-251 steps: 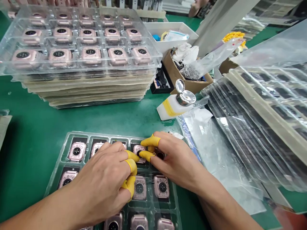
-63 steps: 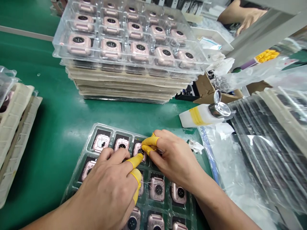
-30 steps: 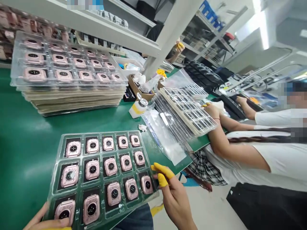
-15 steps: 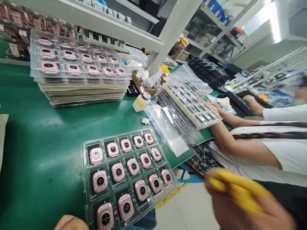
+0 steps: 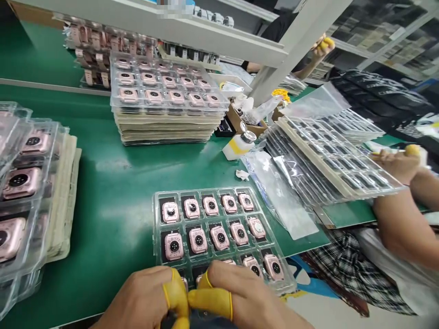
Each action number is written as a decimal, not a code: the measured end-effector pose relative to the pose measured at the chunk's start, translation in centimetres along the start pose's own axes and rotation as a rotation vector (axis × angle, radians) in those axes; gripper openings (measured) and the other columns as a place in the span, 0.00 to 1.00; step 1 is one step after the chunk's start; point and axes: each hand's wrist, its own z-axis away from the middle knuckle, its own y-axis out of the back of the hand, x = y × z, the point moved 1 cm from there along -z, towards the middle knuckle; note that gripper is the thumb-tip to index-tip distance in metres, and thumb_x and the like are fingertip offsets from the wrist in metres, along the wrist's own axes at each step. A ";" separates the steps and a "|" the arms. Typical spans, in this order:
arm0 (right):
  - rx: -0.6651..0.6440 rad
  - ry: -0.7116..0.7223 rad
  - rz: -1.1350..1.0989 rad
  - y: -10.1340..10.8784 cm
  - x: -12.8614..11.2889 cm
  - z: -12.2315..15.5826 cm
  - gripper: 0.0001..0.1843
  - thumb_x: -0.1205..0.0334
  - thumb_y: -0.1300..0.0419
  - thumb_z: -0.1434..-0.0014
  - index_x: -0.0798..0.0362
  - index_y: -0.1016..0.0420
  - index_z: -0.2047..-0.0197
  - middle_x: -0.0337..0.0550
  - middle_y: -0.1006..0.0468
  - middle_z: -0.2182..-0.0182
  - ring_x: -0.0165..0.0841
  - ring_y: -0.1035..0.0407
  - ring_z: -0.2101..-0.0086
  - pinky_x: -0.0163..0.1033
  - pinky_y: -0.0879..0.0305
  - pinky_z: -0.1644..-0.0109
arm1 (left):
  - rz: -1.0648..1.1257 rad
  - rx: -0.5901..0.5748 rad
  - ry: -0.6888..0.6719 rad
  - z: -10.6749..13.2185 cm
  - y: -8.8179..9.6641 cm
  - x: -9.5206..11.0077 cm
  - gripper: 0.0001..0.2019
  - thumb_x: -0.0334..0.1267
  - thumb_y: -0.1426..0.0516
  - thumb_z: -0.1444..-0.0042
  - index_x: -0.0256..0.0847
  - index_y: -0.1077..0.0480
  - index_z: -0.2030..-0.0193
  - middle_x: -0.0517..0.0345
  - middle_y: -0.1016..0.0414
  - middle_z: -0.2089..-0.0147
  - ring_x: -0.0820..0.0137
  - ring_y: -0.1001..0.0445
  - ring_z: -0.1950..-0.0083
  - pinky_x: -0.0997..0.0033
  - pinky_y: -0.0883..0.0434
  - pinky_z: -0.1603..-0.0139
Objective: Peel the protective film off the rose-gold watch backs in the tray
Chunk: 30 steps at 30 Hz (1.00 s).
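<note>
A clear plastic tray [image 5: 157, 228] lies on the green table, holding several pink watch cases [image 5: 198, 240] face down in its pockets. My left hand [image 5: 144, 297] and my right hand [image 5: 250, 304] meet at the tray's near edge, over its nearest row. Both wear yellow finger cots. Their thumbs and forefingers are pinched together, tip against tip. What lies between the fingertips is hidden.
A tall stack of filled trays [image 5: 164, 105] stands at the back, another stack [image 5: 30, 183] at the left edge. A white bottle with a metal cap [image 5: 238, 145], plastic bags [image 5: 284, 196] and trays of dark parts [image 5: 339, 160] lie right. A co-worker's arm [image 5: 398, 219] reaches in there.
My right hand came in from the lower right and my left hand moved up; both are now pinched together at the tray's near edge. The view has swung left.
</note>
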 end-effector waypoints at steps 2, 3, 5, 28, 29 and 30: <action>0.137 0.000 -0.068 -0.4 0.3 -0.4 0.07 0.59 0.43 0.28 0.49 0.23 0.54 0.40 0.25 0.69 0.32 0.30 0.68 0.36 0.35 0.65 | -0.029 -0.106 0.231 -1.3 0.5 0.6 0.06 0.36 0.46 0.42 0.44 0.34 0.71 0.62 0.30 0.74 0.72 0.33 0.74 0.72 0.38 0.75; 0.202 -0.011 -0.097 -0.5 0.6 -0.3 0.04 0.62 0.41 0.30 0.50 0.24 0.55 0.39 0.26 0.70 0.31 0.31 0.69 0.35 0.36 0.66 | -0.025 -0.185 0.383 -2.0 0.8 0.8 0.06 0.34 0.45 0.43 0.44 0.31 0.70 0.62 0.28 0.72 0.72 0.31 0.72 0.73 0.36 0.73; 0.283 -0.031 -0.135 -0.4 1.4 -0.1 0.04 0.68 0.38 0.34 0.51 0.24 0.57 0.36 0.29 0.71 0.29 0.32 0.71 0.33 0.38 0.68 | 0.076 -0.222 0.619 -2.9 1.5 1.1 0.04 0.36 0.43 0.42 0.44 0.26 0.64 0.61 0.25 0.66 0.70 0.27 0.66 0.72 0.31 0.66; 0.189 0.097 0.086 2.8 2.5 -3.7 0.11 0.70 0.39 0.35 0.51 0.30 0.50 0.44 0.25 0.60 0.36 0.33 0.61 0.41 0.35 0.59 | 0.220 0.039 0.671 -3.1 1.4 0.0 0.05 0.34 0.42 0.40 0.42 0.26 0.67 0.64 0.30 0.68 0.74 0.35 0.69 0.74 0.37 0.68; 0.164 0.116 0.099 2.7 2.3 -4.1 0.11 0.71 0.40 0.34 0.51 0.31 0.50 0.44 0.25 0.61 0.36 0.33 0.62 0.40 0.36 0.61 | 0.218 0.034 0.670 -3.2 1.4 -0.1 0.05 0.34 0.42 0.40 0.43 0.26 0.67 0.64 0.29 0.67 0.73 0.34 0.69 0.74 0.37 0.68; 0.142 0.138 0.115 2.6 2.2 -4.5 0.11 0.72 0.41 0.34 0.52 0.31 0.51 0.43 0.26 0.62 0.35 0.34 0.63 0.39 0.37 0.62 | 0.210 0.030 0.669 -3.2 1.4 -0.1 0.05 0.34 0.42 0.40 0.43 0.26 0.67 0.64 0.28 0.67 0.73 0.33 0.68 0.74 0.37 0.68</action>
